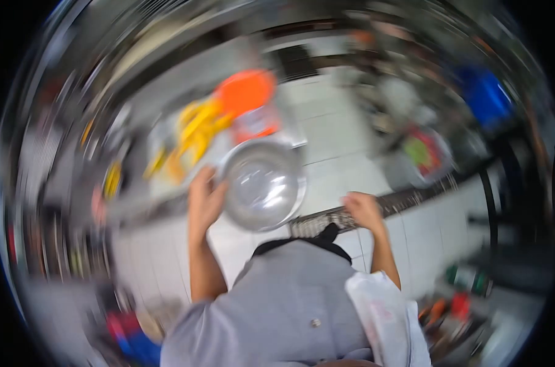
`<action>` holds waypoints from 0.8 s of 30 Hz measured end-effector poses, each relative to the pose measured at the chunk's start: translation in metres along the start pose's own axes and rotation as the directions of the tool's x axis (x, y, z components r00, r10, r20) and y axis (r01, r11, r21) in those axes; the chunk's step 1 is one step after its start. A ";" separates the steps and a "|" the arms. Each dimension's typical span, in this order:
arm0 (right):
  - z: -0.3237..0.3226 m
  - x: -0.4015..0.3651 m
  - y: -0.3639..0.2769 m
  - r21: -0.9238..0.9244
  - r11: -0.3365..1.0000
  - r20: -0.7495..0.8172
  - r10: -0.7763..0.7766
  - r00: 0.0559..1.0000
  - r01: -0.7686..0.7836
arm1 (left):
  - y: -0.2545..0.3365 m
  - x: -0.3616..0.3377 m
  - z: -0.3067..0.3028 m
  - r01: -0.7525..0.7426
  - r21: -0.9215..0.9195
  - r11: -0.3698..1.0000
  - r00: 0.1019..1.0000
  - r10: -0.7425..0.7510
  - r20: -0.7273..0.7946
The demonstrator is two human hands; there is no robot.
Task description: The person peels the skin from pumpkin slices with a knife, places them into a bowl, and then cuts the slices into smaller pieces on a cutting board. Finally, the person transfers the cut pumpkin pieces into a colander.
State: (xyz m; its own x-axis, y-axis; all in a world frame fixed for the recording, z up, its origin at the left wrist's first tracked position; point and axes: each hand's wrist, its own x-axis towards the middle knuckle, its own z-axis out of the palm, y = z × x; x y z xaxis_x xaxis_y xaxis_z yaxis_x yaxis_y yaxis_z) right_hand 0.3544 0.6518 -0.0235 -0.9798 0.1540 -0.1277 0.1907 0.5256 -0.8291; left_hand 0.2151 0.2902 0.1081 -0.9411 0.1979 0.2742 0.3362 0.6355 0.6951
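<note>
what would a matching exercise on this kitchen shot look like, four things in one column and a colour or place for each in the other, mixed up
Things
1. bowl
2. round lid
3. cloth
4. right hand

Colour or place
a. orange, at the far end of the counter
b. white, hanging at the person's side
c. shiny metal, rim against the left hand
d. beside the dark floor grate

Pairs: 1-c, 2-a, 3-b, 4-d
</note>
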 end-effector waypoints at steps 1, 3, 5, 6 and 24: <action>0.017 0.006 -0.002 0.086 0.996 0.058 0.012 0.998 -0.017 | -0.012 -0.018 -0.020 -0.032 -0.072 0.997 0.999 0.031 -0.022; 0.056 0.024 -0.032 0.139 0.989 0.179 0.015 0.984 -0.041 | -0.038 -0.052 -0.067 0.253 -0.079 0.964 0.967 -0.255 -0.024; 0.091 0.027 -0.064 0.177 0.979 0.191 0.065 0.980 -0.099 | -0.083 -0.092 -0.108 0.366 -0.127 0.922 0.914 -0.381 -0.139; 0.109 0.028 -0.075 0.154 0.983 0.208 0.068 0.976 -0.101 | -0.105 -0.108 -0.128 0.428 -0.176 0.887 0.867 -0.457 -0.197; 0.379 0.196 -0.288 -0.241 0.778 0.218 -0.539 0.813 0.580 | -0.413 -0.035 -0.213 0.710 0.234 0.664 0.399 -0.105 -0.911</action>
State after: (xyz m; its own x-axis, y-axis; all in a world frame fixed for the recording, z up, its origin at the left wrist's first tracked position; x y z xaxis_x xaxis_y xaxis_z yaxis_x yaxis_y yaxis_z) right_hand 0.0847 0.2136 -0.0162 -0.9130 -0.3407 0.2245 -0.4057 0.7001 -0.5876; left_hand 0.1171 -0.1385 -0.0474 -0.3772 -0.6680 0.6415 -0.4538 0.7371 0.5007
